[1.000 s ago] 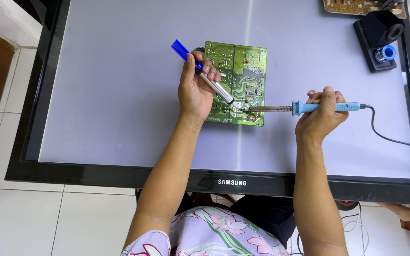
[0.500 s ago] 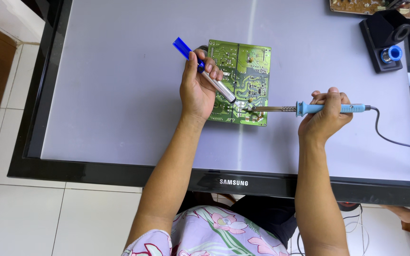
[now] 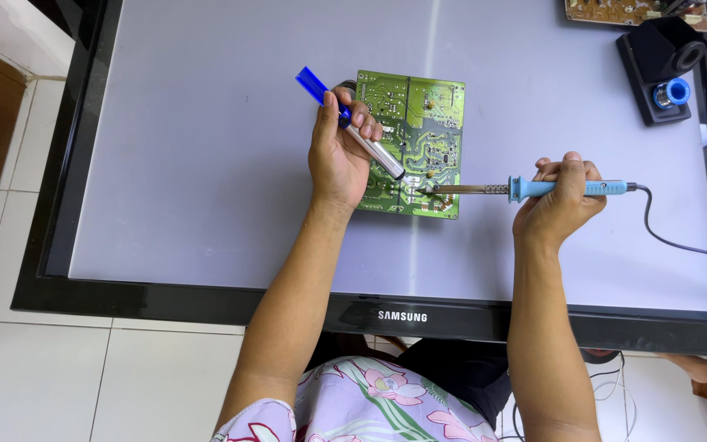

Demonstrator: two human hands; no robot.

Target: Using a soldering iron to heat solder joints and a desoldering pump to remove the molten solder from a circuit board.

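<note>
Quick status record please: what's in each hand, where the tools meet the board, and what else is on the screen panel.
left hand: grips desoldering pump, blue end up-left, nozzle down on board
right hand: holds soldering iron by blue handle, level
iron tip: at lower middle of green circuit board, near pump nozzle
board: flat on flat-screen panel
top right: black iron stand, second board

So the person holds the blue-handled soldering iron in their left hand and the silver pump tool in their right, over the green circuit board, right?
Not quite: the hands are swapped. In the head view the right hand holds the soldering iron, and the left hand holds the silver pump tool, over the green circuit board.
</note>
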